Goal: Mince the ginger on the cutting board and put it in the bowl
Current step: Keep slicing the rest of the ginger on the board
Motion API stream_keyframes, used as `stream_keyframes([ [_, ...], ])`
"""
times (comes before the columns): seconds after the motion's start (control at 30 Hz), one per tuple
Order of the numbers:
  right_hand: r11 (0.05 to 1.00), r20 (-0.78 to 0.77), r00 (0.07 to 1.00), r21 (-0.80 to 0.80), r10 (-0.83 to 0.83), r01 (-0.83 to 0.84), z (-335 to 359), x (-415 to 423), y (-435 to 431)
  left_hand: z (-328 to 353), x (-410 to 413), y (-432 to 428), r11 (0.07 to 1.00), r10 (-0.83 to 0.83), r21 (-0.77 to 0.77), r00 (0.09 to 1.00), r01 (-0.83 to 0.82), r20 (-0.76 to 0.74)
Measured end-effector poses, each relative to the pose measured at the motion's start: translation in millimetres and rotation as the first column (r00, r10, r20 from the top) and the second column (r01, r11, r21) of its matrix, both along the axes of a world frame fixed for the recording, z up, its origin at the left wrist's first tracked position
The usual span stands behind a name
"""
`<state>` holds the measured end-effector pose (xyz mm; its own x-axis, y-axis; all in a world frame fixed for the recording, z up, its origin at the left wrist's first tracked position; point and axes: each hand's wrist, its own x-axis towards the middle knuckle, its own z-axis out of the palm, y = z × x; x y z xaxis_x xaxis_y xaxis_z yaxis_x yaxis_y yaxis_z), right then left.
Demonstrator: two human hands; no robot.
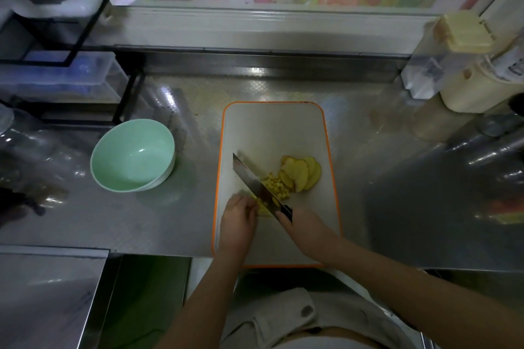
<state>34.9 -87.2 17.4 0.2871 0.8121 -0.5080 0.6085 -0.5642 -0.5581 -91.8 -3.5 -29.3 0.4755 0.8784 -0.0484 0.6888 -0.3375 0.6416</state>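
Note:
A white cutting board (272, 127) with an orange rim lies in the middle of the steel counter. On it are several yellow ginger slices (302, 173) and a small heap of diced ginger (276, 185). My right hand (306, 228) grips the dark handle of a broad knife (252, 181), whose blade slants up to the left over the ginger. My left hand (238, 218) has curled fingers holding ginger strips (261, 205) down beside the blade. A pale green bowl (133, 154) stands empty to the left of the board.
A black wire rack (68, 65) with clear plastic boxes stands at the back left. Cream and clear containers (467, 71) crowd the back right corner. A steel surface (51, 292) sits lower at the front left.

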Motion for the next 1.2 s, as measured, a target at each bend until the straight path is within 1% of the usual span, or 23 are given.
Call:
stream_keyframes([
  [0.17,0.999,-0.053,0.998,-0.036,-0.040,0.038,-1,-4,1,1,1,1,1.000,0.010,0.004,1.000,-0.010,0.006],
  [0.3,0.993,-0.006,0.996,-0.069,0.091,-0.091,-5,-7,-1,0,2,2,1.000,0.006,-0.001,1.000,-0.006,-0.007],
  [0.33,0.994,-0.011,0.996,-0.067,0.086,-0.086,-7,-7,-1,0,2,2,1.000,0.004,0.001,1.000,-0.004,-0.007],
  [0.43,0.997,-0.098,0.994,-0.065,-0.048,0.042,-9,-1,-1,0,1,-1,1.000,0.007,0.022,1.000,-0.007,0.026],
  [0.5,0.997,-0.117,0.991,-0.044,-0.069,0.064,-12,4,-1,2,1,-3,1.000,0.007,0.030,0.999,-0.009,0.051],
  [0.57,0.998,-0.098,0.994,-0.001,-0.055,0.055,-14,8,0,1,1,-3,0.999,0.006,0.032,0.998,-0.007,0.056],
  [0.67,0.998,-0.043,0.999,0.062,0.034,-0.031,-14,12,3,-2,0,-4,1.000,0.008,0.014,0.999,-0.009,0.042],
  [0.73,0.995,0.011,0.997,0.060,0.078,-0.079,-12,15,6,-3,-1,-4,1.000,0.007,-0.002,0.999,-0.007,0.034],
  [0.83,0.996,0.050,0.997,0.064,0.053,-0.057,-13,19,9,-4,-6,-4,0.999,-0.051,-0.012,0.999,0.051,0.009],
  [0.9,0.995,0.032,0.999,0.091,0.030,-0.033,-14,22,10,-5,-12,-5,0.991,-0.136,-0.014,0.991,0.137,0.012],
  [0.97,0.995,0.034,0.999,0.098,0.030,-0.033,-14,25,10,-6,-16,-5,0.983,-0.184,-0.015,0.983,0.183,-0.006],
  [1.07,0.993,0.040,0.998,0.110,0.044,-0.048,-12,27,9,-9,-13,-3,0.984,-0.179,-0.018,0.984,0.179,-0.013],
  [1.2,0.992,0.021,1.000,0.129,0.000,-0.003,-9,29,6,-10,-7,-2,0.992,-0.126,0.002,0.992,0.126,-0.017],
])
